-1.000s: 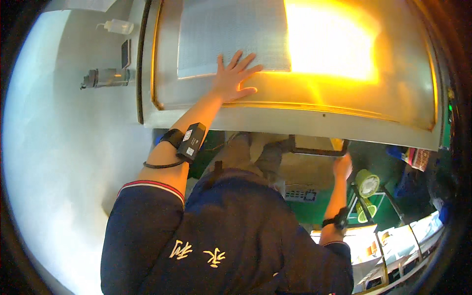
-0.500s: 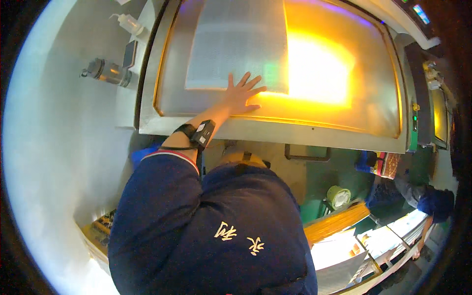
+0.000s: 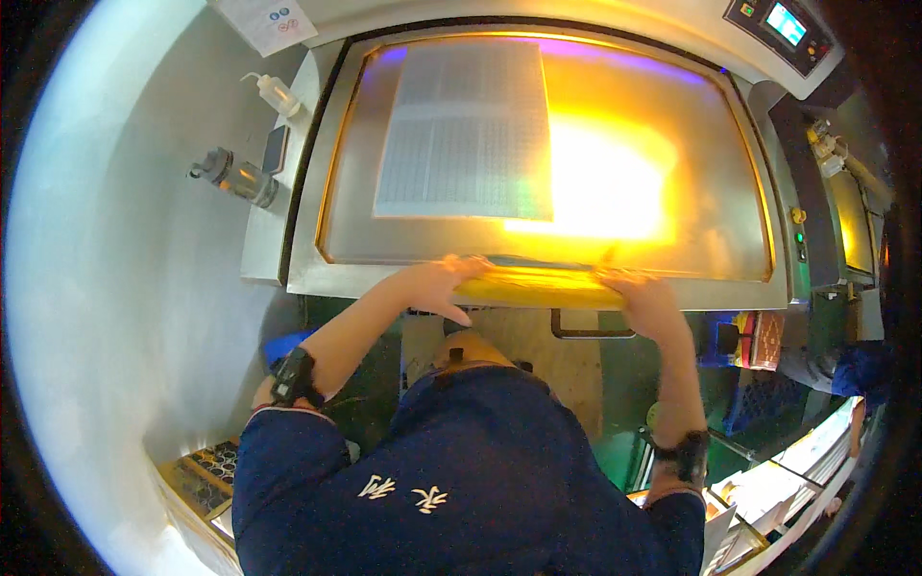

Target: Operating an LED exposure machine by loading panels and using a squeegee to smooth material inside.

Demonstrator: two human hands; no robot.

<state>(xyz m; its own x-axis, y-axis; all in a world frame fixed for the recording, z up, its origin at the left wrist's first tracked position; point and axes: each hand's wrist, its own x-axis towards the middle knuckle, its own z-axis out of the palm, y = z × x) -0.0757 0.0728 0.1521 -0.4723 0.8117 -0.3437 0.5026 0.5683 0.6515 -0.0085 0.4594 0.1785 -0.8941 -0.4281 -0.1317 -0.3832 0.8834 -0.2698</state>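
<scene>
At the front edge of a wide framed machine bed (image 3: 615, 67), a thin yellow sheet or panel (image 3: 543, 288) is held nearly edge-on between my hands. My left hand (image 3: 444, 286) grips its left end, fingers over the top and thumb lower down. Its right end is in my right hand (image 3: 645, 300), whose fingertips are blurred by motion. Behind them, a greyish translucent sheet (image 3: 466, 134) with fine printed rows lies flat on the left half of the bed. A bright yellow glare to its right hides the bed's surface.
A grey bottle (image 3: 233, 177), a dark flat phone-like device (image 3: 276, 150) and a white squeeze bottle (image 3: 277, 94) stand along the left ledge. A control panel (image 3: 786, 24) is at the upper right. Another person (image 3: 855, 370) is at the far right. Below the bed is a dark handle (image 3: 591, 335).
My left hand has left the bed, where it lay spread at the translucent sheet's edge. My right hand has come into view, and the yellow panel is now between both hands.
</scene>
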